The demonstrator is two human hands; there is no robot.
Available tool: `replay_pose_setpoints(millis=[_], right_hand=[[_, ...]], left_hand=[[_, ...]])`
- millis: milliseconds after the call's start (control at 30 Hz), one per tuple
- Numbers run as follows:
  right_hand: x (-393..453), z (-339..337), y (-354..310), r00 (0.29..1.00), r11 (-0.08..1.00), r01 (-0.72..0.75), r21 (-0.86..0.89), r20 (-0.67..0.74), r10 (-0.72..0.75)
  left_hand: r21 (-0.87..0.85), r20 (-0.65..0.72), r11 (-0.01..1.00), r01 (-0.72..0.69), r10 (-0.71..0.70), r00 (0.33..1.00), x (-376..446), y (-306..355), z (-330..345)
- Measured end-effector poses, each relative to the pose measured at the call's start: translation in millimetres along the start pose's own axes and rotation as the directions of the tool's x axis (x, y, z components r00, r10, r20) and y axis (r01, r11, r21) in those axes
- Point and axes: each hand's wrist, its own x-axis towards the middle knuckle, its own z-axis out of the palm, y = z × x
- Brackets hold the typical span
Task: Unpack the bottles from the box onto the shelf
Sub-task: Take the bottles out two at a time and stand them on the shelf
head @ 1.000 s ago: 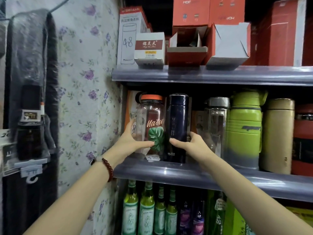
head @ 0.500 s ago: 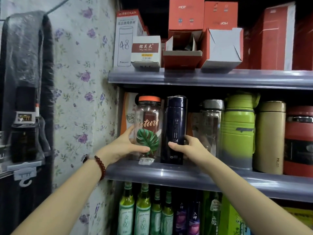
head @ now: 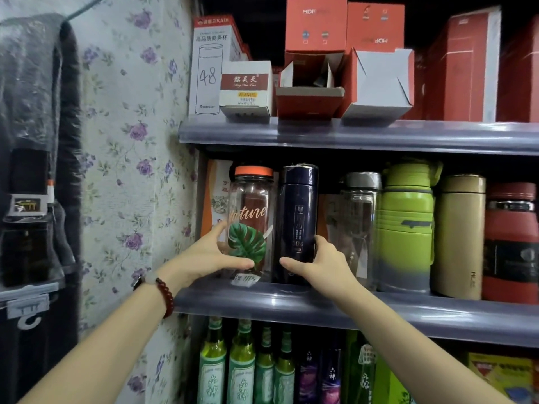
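Clear plastic bottle (head: pixel 251 223) with an orange lid, "Nature" lettering and a green leaf print stood upright at the left end of the middle shelf (head: pixel 379 312); the left hand (head: pixel 207 258) grasped its lower part, thumb across the front, fingers curled round the left side; a red bead bracelet (head: pixel 166 297) sat on that wrist; a white price tag (head: pixel 245 279) lay at the bottle's foot. Dark navy flask (head: pixel 297 225) stood upright just beside it on the right, the two touching or nearly so; the right hand (head: pixel 320 263) grasped the flask low down, thumb on the front, fingers wrapped round its right side. Further right on the same shelf, in a row: a clear bottle with a grey cap (head: pixel 360 228), a lime green flask (head: pixel 407 225), a gold flask (head: pixel 460 234), a red flask (head: pixel 510 243); an orange-and-white carton (head: pixel 214 199) stood behind the clear plastic bottle. Upper shelf (head: pixel 350 135) carried a tall white box marked 48 (head: pixel 208 71), a small white-and-maroon box (head: pixel 246 88), open red cartons (head: pixel 309 83) and more red boxes stacked behind. Below the middle shelf stood green glass bottles (head: pixel 242 365) and purple ones (head: pixel 318 374). Floral wallpaper (head: pixel 131 141) covered the wall on the left; dark wrapped goods (head: pixel 32 141) hung at the far left.
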Motion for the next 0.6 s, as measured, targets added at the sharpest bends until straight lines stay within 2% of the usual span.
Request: replay_pose_setpoints(millis=[100,367,533,600], right_hand=[[-1,1,1,1.0,0.999,0.005,-0.031,0.0,-0.005],[0,-3,-4,0.998,0.999,-0.047,0.015,0.043,0.046],[-7,-4,-6,0.998,0.998,-0.044,0.043,0.037,0.043],[-7,-4,-7,0.999,0.999,-0.039,0.025,0.038,0.038]], left_hand=[[-0.016,-0.006,1.0,0.011,-0.011,1.0,3,-5,1],[0.018,0.0,1.0,-0.004,0.004,1.0,-3,2,4],[0.199,0.029,0.979,-0.049,0.044,0.999,-6,1,1],[0.261,-0.018,0.963,-0.061,0.068,0.998,-10,1,3]])
